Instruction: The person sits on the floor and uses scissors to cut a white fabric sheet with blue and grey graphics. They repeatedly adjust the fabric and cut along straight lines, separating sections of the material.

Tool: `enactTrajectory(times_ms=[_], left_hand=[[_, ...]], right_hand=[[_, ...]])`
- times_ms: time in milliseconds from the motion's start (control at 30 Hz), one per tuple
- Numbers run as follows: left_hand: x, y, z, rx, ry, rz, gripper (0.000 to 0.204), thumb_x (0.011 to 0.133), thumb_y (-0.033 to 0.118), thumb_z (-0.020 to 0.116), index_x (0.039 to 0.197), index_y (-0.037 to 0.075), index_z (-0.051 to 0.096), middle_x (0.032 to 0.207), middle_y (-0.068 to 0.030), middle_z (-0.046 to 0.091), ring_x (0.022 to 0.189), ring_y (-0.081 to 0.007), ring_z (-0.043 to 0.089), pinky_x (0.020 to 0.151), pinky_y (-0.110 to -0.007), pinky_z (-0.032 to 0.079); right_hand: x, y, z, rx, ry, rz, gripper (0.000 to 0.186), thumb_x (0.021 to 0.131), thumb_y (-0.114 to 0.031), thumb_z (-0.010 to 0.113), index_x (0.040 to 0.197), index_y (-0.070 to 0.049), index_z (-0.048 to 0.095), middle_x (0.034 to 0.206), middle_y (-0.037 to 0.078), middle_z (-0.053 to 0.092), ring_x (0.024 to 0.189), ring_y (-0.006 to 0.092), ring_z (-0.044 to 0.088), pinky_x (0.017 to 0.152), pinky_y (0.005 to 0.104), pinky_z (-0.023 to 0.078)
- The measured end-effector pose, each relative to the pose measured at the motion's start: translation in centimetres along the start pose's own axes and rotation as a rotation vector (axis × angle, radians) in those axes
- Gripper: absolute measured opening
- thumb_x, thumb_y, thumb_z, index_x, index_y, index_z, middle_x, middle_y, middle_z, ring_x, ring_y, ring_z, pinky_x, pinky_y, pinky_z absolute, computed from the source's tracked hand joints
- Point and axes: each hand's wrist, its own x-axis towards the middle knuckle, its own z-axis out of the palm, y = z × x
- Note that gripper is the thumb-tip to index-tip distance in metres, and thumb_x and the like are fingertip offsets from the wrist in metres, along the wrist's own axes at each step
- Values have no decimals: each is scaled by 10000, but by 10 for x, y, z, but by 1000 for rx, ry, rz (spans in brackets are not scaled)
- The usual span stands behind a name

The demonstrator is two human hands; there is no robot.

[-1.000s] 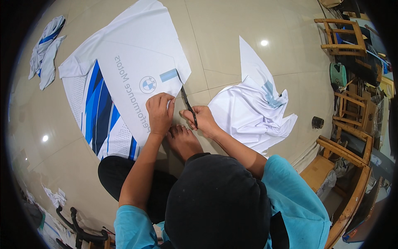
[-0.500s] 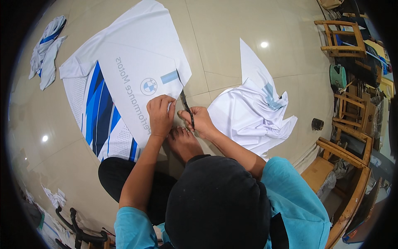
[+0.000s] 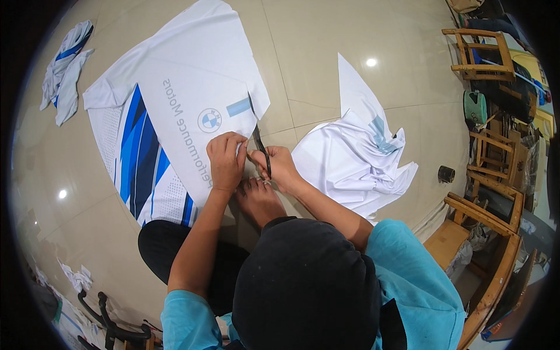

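A large white cloth (image 3: 198, 58) with grey print and a blue bar lies spread over the floor. My left hand (image 3: 226, 160) pinches its near edge between thumb and fingers. In my right hand (image 3: 274, 162) is a pair of dark scissors (image 3: 259, 137), with fingers around the handles. One blade shows on top of the cloth near its right edge, beside the blue bar; the other is hidden. Under the white cloth lies a blue-and-white patterned fabric (image 3: 140, 157). A bare foot (image 3: 259, 201) rests just below both hands.
A crumpled white cloth (image 3: 356, 154) lies to the right, and a smaller blue-and-white bundle (image 3: 69, 70) at far left. Wooden stools (image 3: 481, 55) and a wooden frame (image 3: 496, 280) line the right side. A small dark cup-like object (image 3: 446, 174) stands near them.
The scissors' handles have come closer together as my right thumb moved in. My left hand stays in nearly the same place on the cloth.
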Motion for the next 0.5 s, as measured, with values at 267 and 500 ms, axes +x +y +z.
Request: enactTrajectory(times_ms=[267,500], left_hand=[[0,0,-2,-12,-8,3,149,1005,111,780,1141,96,721,1177,-75,728,1183,-295,658,1078,-472,426],[0,0,-2,-11,-22,-6,144,1011,120,777,1141,95,721,1183,-77,728,1184,-297,657,1077,-473,425]], right_hand=[[8,-3,1,-28,7,9,361,997,-257,840,787,-47,634,609,18,600,463,93,513,434,275,373],[9,-1,2,-6,13,26,396,961,-262,873,761,-56,600,624,26,601,467,93,510,423,279,375]])
